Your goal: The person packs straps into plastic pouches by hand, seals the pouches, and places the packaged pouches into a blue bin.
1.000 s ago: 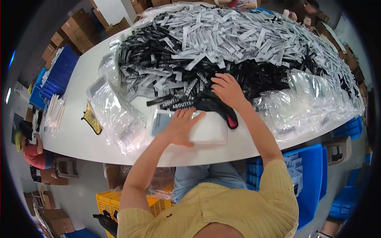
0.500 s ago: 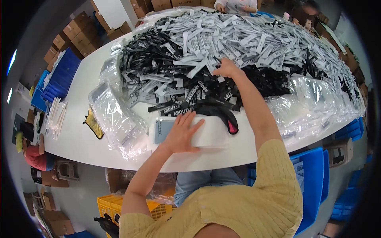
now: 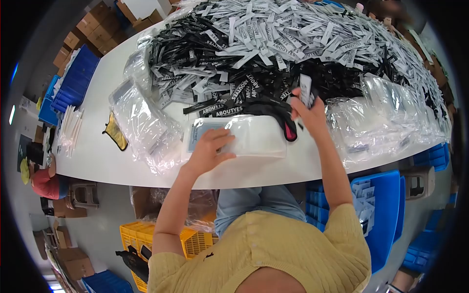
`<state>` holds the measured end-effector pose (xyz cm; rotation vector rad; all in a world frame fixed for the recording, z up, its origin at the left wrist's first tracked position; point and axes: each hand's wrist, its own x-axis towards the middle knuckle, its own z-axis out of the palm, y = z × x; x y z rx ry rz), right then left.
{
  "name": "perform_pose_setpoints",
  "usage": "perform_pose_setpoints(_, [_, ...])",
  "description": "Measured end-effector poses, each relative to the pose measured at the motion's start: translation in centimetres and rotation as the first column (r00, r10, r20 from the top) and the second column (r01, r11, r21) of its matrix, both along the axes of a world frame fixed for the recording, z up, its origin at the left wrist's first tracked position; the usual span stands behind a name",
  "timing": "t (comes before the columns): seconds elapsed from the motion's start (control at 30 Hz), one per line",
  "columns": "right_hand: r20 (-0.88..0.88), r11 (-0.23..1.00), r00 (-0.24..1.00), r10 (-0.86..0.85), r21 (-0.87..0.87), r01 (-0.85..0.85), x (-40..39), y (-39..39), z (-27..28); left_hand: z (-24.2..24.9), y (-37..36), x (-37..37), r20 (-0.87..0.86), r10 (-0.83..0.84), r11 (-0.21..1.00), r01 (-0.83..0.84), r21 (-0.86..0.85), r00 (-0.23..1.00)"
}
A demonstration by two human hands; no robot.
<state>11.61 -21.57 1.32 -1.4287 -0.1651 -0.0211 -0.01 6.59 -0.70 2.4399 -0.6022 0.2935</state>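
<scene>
- The white desk (image 3: 97,161) carries a big heap of black and white labels (image 3: 273,53) across the upper frame, with clear bags (image 3: 141,127) beside it.
- At centre, the stack of clear pouches (image 3: 244,139) lies flat under the left hand (image 3: 209,149), fingers curled on it.
- The right hand (image 3: 309,113), reaching into the heap half a second ago, now sits centre-right, its grip closed on one black label (image 3: 306,90).

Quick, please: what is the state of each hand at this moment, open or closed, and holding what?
Left hand: open, fingers curled, pressing on the stack of clear plastic bags.
Right hand: closed on a black and white label strip.
</scene>
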Motion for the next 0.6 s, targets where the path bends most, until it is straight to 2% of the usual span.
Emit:
perform_pose_setpoints(0.07, [0.043, 0.987, 0.987, -0.158, -0.030, 0.159, -2.8, -0.2, -1.5, -0.9, 0.4, 0.6, -0.041, 0.011, 0.984, -0.018, -0.179, 0.999])
perform_pose_setpoints(0.1, [-0.019, 0.992, 0.992, -0.123, -0.011, 0.122, -3.4, -0.6, -2.9, -1.2, 0.5, 0.8, -0.060, 0.014, 0.963, -0.029, -0.266, 0.998])
perform_pose_setpoints(0.17, [-0.140, 0.998, 0.989, -0.046, 0.034, 0.051, -4.5, -1.7, -5.4, -0.5, 0.3, 0.6, -0.091, 0.149, 0.960, -0.166, -0.226, 0.985])
perform_pose_setpoints(0.2, [-0.023, 0.997, 0.997, -0.075, 0.026, 0.075, -5.4, -1.8, -5.1, -0.3, 0.1, 0.6, -0.101, 0.218, 0.950, -0.235, -0.206, 0.971])
perform_pose_setpoints(0.3, [0.280, 0.992, 0.952, -0.122, -0.008, 0.130, -8.3, -1.4, -4.8, -0.8, -1.3, 0.4, 0.080, 0.324, 0.922, -0.296, -0.249, 0.943])
perform_pose_setpoints(0.37, [0.445, 0.989, 0.889, -0.107, -0.044, 0.141, -8.8, -0.3, -6.8, -0.1, -2.7, 0.0, 0.116, 0.331, 0.916, -0.289, -0.277, 0.937])
perform_pose_setpoints(0.4, [0.341, 0.974, 0.940, -0.017, -0.205, 0.092, -9.6, -0.6, -8.1, 0.1, -3.3, -0.2, 0.133, 0.336, 0.913, -0.288, -0.288, 0.932])
perform_pose_setpoints(0.5, [0.376, 0.869, 0.920, 0.108, -0.486, 0.096, -10.3, -1.6, -6.7, -0.1, -4.2, -0.4, 0.265, 0.251, 0.954, -0.190, -0.233, 0.931])
perform_pose_setpoints(0.53, [0.431, 0.895, 0.896, 0.105, -0.434, 0.104, -10.2, -1.2, -6.3, 0.0, -4.5, -0.5, 0.299, 0.216, 0.967, -0.162, -0.196, 0.929])
perform_pose_setpoints(0.6, [0.350, 0.959, 0.932, 0.099, -0.285, 0.005, -9.8, -0.1, -6.2, 0.6, -5.3, -0.6, 0.373, 0.144, 0.987, -0.106, -0.119, 0.917])
